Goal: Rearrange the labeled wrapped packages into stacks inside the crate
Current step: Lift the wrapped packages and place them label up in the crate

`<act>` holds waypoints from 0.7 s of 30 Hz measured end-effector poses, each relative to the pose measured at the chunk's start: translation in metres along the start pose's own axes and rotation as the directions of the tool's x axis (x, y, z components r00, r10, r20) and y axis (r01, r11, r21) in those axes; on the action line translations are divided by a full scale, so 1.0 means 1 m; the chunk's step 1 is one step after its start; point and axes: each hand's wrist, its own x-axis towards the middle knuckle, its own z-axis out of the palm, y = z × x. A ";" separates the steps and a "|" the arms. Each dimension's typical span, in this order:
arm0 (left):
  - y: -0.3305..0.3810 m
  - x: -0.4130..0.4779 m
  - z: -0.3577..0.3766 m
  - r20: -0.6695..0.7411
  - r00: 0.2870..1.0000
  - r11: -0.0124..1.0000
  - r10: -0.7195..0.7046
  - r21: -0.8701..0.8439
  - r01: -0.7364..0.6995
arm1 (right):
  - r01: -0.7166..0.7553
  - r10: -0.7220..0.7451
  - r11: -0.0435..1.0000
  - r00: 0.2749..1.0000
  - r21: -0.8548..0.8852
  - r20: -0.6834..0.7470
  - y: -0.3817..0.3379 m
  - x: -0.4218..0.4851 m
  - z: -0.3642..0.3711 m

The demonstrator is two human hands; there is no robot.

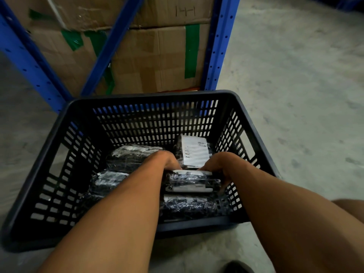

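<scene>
Both bare arms are reaching down into a dark slotted plastic crate [49,154] that is sitting on a grey concrete floor [295,75]. The left hand [167,159] and the right hand [218,164] are gripping the two ends of one black wrapped package [192,181], fingers curled over its far edge, the right thumb pressing down its right end. This held package is lying flat on the right side of the crate, with white label strips showing along its near and far edges; the print on them is too blurred to read.

Just below it, nearer the front wall, another wrapped package [189,207] is lying with a white strip on its top edge. Behind the hands, a package with a large white label [194,150] is leaning toward the back right corner; dark lines of print are showing on that label but cannot be read. On the left side, a back package [134,154] and a middle package [108,180] are lying in a row, both wrapped in shiny clear film.

Behind the crate, a blue metal rack [216,46] is holding cardboard boxes [157,56] patched with green tape. Handwritten pen strokes [185,11] on the upper box are reading roughly as "H-H". A dark shoe [236,266] is showing at the bottom edge.
</scene>
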 end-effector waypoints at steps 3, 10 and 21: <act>0.001 -0.003 -0.008 0.076 0.997 0.999 -0.016 -0.035 0.019 | -0.091 0.086 0.995 0.991 0.042 0.104 -0.001 -0.005 -0.009; -0.007 -0.024 -0.050 0.085 0.995 0.938 -0.044 -0.339 0.070 | 0.027 -0.017 0.984 0.998 0.177 -0.058 -0.004 -0.032 -0.037; -0.037 -0.035 -0.062 -0.060 0.968 0.660 0.245 -0.721 -0.212 | 0.290 -0.082 0.685 0.942 0.668 -0.326 0.001 -0.044 -0.057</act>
